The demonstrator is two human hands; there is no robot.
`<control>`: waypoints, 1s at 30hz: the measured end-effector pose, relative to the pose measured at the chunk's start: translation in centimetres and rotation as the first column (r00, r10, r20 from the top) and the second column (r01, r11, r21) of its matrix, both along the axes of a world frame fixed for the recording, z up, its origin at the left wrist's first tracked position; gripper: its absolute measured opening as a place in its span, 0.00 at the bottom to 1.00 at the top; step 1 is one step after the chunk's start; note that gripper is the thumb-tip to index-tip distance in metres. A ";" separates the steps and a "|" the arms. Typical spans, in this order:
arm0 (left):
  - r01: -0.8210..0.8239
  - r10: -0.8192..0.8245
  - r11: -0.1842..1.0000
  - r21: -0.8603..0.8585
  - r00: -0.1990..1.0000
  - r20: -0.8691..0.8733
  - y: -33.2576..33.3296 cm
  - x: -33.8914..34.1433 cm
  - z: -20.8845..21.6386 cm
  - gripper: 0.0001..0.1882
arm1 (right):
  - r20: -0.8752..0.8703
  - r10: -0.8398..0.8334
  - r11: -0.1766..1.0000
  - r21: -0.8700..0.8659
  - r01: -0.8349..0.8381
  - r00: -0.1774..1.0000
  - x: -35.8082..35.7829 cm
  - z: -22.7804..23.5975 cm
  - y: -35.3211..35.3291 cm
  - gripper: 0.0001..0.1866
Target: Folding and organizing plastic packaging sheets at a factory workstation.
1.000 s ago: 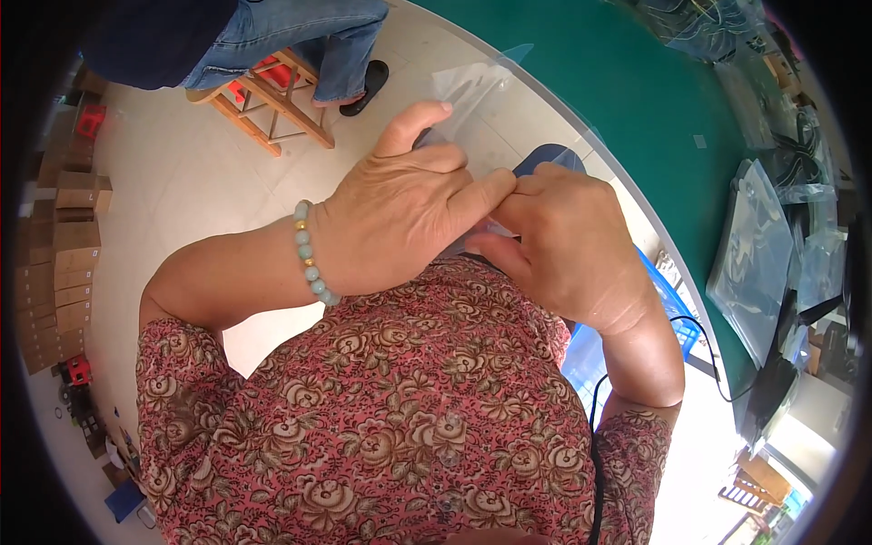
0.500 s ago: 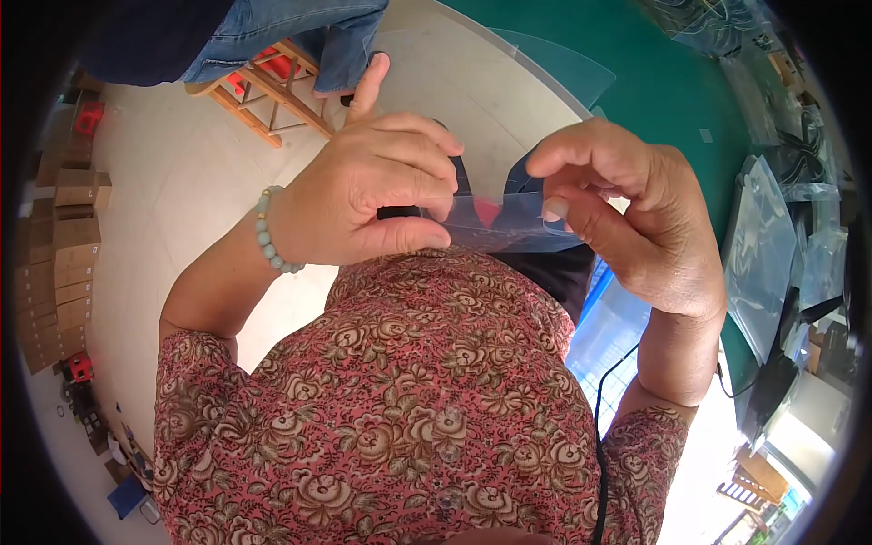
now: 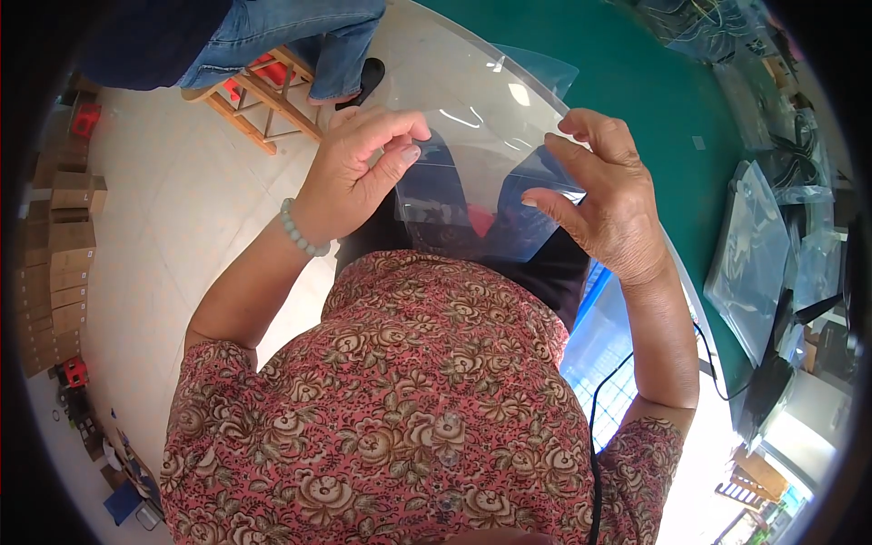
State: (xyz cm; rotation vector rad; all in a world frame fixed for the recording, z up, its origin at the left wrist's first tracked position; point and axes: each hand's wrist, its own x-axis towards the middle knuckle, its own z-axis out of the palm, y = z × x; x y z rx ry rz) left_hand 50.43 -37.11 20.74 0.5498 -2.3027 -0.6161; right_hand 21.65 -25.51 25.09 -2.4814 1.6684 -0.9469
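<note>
A clear, glossy plastic sheet (image 3: 472, 177) spans the space between my hands, above my lap. Dark trouser legs and a red patch show through it. My left hand (image 3: 356, 168), with a beaded bracelet (image 3: 298, 232) on its wrist, has thumb and forefinger pinched together at the sheet's left edge. My right hand (image 3: 613, 204) is at the sheet's right side, thumb and fingers spread apart. Its thumb overlaps the sheet; whether it touches is hard to see.
A green-topped table (image 3: 654, 118) lies to the right, with another clear sheet (image 3: 545, 68) at its edge and stacked clear plastic pieces (image 3: 752, 259) farther right. A person in jeans (image 3: 282, 36) sits on a wooden stool (image 3: 263, 113) at upper left. Cardboard boxes (image 3: 73, 250) line the far left. A black cable (image 3: 595, 436) hangs at my right.
My hands have moved, the left turning so thumb and forefinger meet, the right spreading its fingers. The sheet now shows broad and flat instead of edge-on. The seated person's foot is uncovered.
</note>
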 end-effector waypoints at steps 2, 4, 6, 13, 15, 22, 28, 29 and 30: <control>-0.015 0.015 1.000 0.001 1.000 -0.009 0.1 -0.1 0.0 0.09 | -0.049 -0.019 1.000 0.012 0.020 0.999 0.3 0.1 0.3 0.28; -0.035 0.035 0.999 0.004 0.999 -0.018 0.5 -0.3 0.2 0.09 | -0.097 -0.033 0.999 0.023 0.035 0.995 0.6 0.4 0.6 0.27; -0.028 0.035 0.985 -0.171 0.999 0.039 1.0 -0.6 0.8 0.09 | -0.187 -0.041 0.990 0.126 0.065 0.981 1.0 1.0 1.0 0.26; 0.108 -0.066 0.953 -0.281 0.986 0.156 0.5 -0.9 1.7 0.10 | -0.135 0.055 0.988 0.152 -0.034 0.989 0.6 1.6 1.5 0.13; 0.204 -0.176 0.952 -0.229 0.975 0.137 0.6 -0.9 1.9 0.10 | -0.063 0.093 0.969 0.237 -0.075 0.994 0.4 1.8 1.8 0.07; 0.206 -0.102 0.952 -0.226 0.911 0.398 1.6 -1.3 4.0 0.07 | -0.061 0.106 0.977 0.193 -0.093 0.992 1.3 2.1 2.4 0.06; 0.124 -0.095 0.969 -0.215 0.985 0.142 5.5 -5.4 2.4 0.11 | -0.109 0.071 0.986 0.160 -0.053 0.992 2.9 2.8 3.0 0.07; 0.127 -0.099 0.968 -0.218 0.985 0.138 5.4 -5.3 2.1 0.11 | -0.113 0.066 0.986 0.158 -0.048 0.991 2.7 3.4 3.2 0.07; 0.213 -0.192 0.959 -0.185 0.974 0.122 5.2 -5.0 1.9 0.10 | -0.001 0.117 0.980 0.159 -0.115 0.993 2.4 4.1 3.4 0.10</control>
